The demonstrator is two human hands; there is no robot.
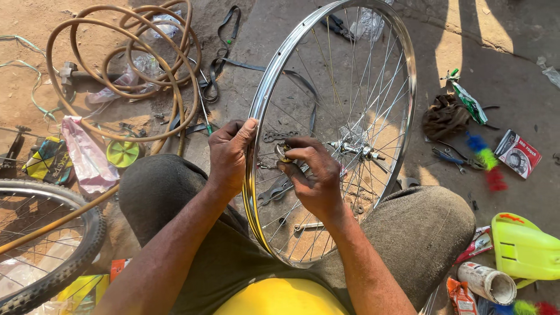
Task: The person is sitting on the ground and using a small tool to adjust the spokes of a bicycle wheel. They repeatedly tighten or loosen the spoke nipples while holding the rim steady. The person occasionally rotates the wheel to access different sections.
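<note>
left hand (228, 153) grips wheel (402, 87) rim | right hand (312, 175) pinches small tool (282, 153) on spoke | wheel likely light, stiff; hold by rim, spokes thin

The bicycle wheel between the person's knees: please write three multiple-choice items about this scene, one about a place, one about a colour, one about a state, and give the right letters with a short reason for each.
1. Where does the coiled hose lie?
A. On the ground, upper left of the bicycle wheel
B. Inside the wheel
C. On the person's lap

2. What colour is the plastic container at the right edge?
A. Black
B. Bright yellow-green
C. White

3. What is the left hand doing?
A. Resting flat on the ground
B. Holding the pliers
C. Gripping the wheel's rim

Answers:
1 A: the hose loops lie on the dirt beyond the left knee, apart from the wheel.
2 B: its body is plainly yellow-green.
3 C: its thumb and fingers close around the rim, while the right hand pinches a small metal tool at the spokes.
</note>
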